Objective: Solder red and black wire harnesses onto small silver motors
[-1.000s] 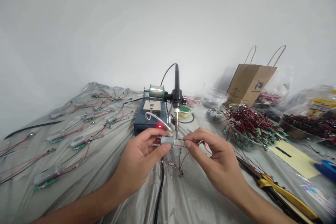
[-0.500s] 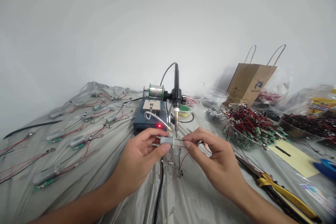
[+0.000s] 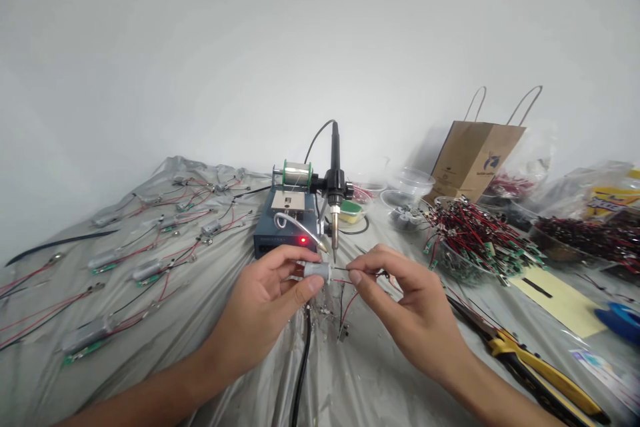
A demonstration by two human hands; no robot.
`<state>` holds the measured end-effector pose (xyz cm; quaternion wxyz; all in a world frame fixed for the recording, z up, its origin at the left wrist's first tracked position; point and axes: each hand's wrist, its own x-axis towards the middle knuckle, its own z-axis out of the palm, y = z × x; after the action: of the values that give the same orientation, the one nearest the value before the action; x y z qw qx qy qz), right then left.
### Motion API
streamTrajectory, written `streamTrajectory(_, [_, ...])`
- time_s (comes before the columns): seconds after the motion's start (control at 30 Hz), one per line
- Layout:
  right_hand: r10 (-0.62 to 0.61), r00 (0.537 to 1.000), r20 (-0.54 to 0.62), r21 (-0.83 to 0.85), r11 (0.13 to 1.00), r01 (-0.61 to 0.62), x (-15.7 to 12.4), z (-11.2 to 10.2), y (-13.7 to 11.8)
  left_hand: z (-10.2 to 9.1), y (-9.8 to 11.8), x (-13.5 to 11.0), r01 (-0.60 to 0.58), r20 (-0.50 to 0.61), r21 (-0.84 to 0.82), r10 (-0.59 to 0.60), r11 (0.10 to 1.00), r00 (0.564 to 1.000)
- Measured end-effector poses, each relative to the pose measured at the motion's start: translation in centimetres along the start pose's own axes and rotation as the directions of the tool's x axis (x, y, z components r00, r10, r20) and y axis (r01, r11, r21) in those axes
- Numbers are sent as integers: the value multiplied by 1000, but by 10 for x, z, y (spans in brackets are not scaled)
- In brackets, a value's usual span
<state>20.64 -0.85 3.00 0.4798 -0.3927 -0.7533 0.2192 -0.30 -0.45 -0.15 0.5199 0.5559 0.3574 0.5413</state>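
Between the thumb and fingers of my left hand (image 3: 273,293) is a small grey cylinder (image 3: 318,271), lying sideways like a battery cell. My right hand (image 3: 400,290) pinches a thin black wire (image 3: 342,269) that reaches to the cylinder's right end. A red wire (image 3: 342,280) runs just below it. The soldering iron (image 3: 336,213) points down from its holder, its tip right above the black wire; whether they touch I cannot tell. Beside the tip ends a curved solder feed tube (image 3: 305,230). More wires with small parts dangle under my right fingers.
Behind my hands stands the blue soldering station (image 3: 285,233), red light lit, with a solder spool (image 3: 297,173) on top. Several wired cylinders (image 3: 90,333) lie at left. To the right are a bowl of wired boards (image 3: 475,240), yellow-handled pliers (image 3: 530,363), blue tape (image 3: 620,321) and a paper bag (image 3: 475,160).
Both hands hold nearly the same place. The black wire end now sits slightly lower under the iron's tip, and the view has shifted a little.
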Motion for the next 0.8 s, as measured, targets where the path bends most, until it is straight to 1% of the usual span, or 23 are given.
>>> streamTrajectory(0.27, [9,1000,27,-45,999,-8,-1,-2,-3,1,-2,-2,40,7,17,-40,999,999])
streamTrajectory(0.43, [3,998,57,-60,998,0,2,-8,-3,0,-1,-5,-8,9,52,8,999,1000])
streamTrajectory(0.53, [2,989,149,-36,999,3,8,-15,-7,-1,0,-9,-59,33,108,56,992,998])
streamTrajectory(0.6, [16,967,254,-24,1000,-10,10,-24,-15,-2,1,-13,-122,64,159,113,980,991])
streamTrajectory(0.67, [29,947,319,-42,999,-17,7,-37,-25,-3,3,-17,-194,102,198,177,961,979])
streamTrajectory(0.7, [42,949,313,-63,998,-24,2,-44,-30,-3,5,-19,-226,120,209,205,951,971])
streamTrajectory(0.73, [66,960,273,-84,995,-45,-6,-51,-35,-4,7,-21,-250,135,214,225,944,965])
streamTrajectory(0.8, [159,981,109,-87,985,-150,-28,-61,-41,-4,15,-25,-283,141,206,257,937,956])
